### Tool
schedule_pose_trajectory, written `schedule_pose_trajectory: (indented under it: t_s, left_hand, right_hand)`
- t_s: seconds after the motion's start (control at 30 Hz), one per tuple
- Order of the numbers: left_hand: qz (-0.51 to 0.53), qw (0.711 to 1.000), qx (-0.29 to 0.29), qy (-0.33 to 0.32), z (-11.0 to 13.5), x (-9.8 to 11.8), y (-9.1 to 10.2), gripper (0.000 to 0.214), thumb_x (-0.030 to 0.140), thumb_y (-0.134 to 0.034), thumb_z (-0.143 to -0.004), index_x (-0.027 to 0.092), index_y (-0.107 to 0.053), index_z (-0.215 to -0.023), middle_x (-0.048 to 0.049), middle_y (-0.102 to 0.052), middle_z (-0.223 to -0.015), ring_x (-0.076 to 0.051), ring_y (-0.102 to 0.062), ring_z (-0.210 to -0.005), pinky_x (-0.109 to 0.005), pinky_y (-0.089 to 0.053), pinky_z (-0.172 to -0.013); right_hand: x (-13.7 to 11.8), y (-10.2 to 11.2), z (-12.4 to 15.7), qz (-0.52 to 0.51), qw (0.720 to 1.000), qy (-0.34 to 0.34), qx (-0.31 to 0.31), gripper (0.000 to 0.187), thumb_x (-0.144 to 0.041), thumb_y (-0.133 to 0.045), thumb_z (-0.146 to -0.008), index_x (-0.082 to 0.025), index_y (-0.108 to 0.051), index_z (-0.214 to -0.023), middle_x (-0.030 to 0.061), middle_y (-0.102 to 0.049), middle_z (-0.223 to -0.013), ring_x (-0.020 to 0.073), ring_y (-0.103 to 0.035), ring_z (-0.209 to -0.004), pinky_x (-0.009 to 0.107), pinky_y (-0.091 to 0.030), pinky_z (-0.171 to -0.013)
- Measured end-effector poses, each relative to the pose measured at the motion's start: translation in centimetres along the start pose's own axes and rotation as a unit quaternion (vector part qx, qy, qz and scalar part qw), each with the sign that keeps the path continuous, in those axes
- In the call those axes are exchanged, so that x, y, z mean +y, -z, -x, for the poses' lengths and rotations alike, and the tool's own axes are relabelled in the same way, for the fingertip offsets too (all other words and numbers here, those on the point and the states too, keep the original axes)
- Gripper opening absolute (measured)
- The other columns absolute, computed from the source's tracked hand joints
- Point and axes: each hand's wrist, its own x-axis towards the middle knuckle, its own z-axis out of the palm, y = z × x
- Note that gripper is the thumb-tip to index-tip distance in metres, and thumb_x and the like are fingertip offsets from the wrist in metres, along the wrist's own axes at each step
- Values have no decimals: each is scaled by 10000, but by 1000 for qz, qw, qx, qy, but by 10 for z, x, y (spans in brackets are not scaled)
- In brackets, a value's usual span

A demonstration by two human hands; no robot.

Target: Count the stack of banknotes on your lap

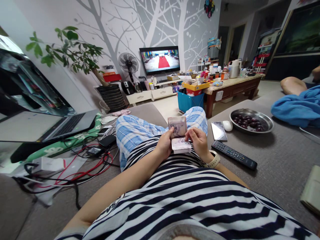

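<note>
A thick stack of banknotes (181,146), marked with the figure 5, rests low over my lap. It is bent at the middle, and its upper notes stand up toward the far side. My left hand (165,144) is wrapped around the stack's left side, with the thumb across the raised notes. On the other side, my right hand (198,140) is closed with thumb and forefinger pinched at the notes' right edge, near the bend. Whether a single note is between those fingertips is too small to tell. A pale watch (213,160) is on my right wrist.
To the right on the sofa lie a phone (219,131), a white mouse (227,125), a remote control (234,155) and a metal bowl (271,125) of dark fruit. A laptop (67,125) and tangled cables (100,166) are at left. Someone's bare knee (292,85) shows at far right.
</note>
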Motion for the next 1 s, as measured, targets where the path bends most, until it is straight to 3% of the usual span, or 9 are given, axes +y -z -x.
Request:
schedule_pose_trajectory:
  t_s: [0.23,0.47,0.73,1.0]
  left_hand:
    - [-42,999,-22,-20,5,1,3,189,232,-644,-866,97,-745,-950,-128,-793,-846,-286,-763,-881,-419,-599,-878]
    - [-58,998,-11,-36,-2,-5,8,139,159,-729,-730,100,-738,-855,-113,-786,-800,-259,-754,-775,-393,-593,-847]
    - [-1,1000,-19,-11,-2,-5,7,225,269,-655,-878,93,-727,-997,-157,-791,-966,-303,-754,-957,-449,-583,-931]
    - [25,999,-19,6,-7,-6,8,302,303,-580,-947,92,-701,-1127,-147,-786,-1029,-286,-753,-979,-447,-582,-948]
  right_hand:
    - [8,1,-4,38,997,-39,63,321,-469,-719,-845,-210,-580,-716,-38,-517,-628,133,-447,-583,283,-361,-579]
    - [9,3,-6,55,997,-46,33,354,-484,-631,-897,-206,-553,-690,-39,-491,-621,135,-435,-599,279,-347,-583]
    - [4,2,-4,71,996,-33,38,328,-447,-616,-912,-207,-562,-696,-35,-512,-622,139,-451,-607,276,-359,-593]
    - [0,2,-3,62,998,-15,29,328,-435,-604,-922,-212,-554,-686,-34,-482,-614,142,-430,-608,278,-353,-591]
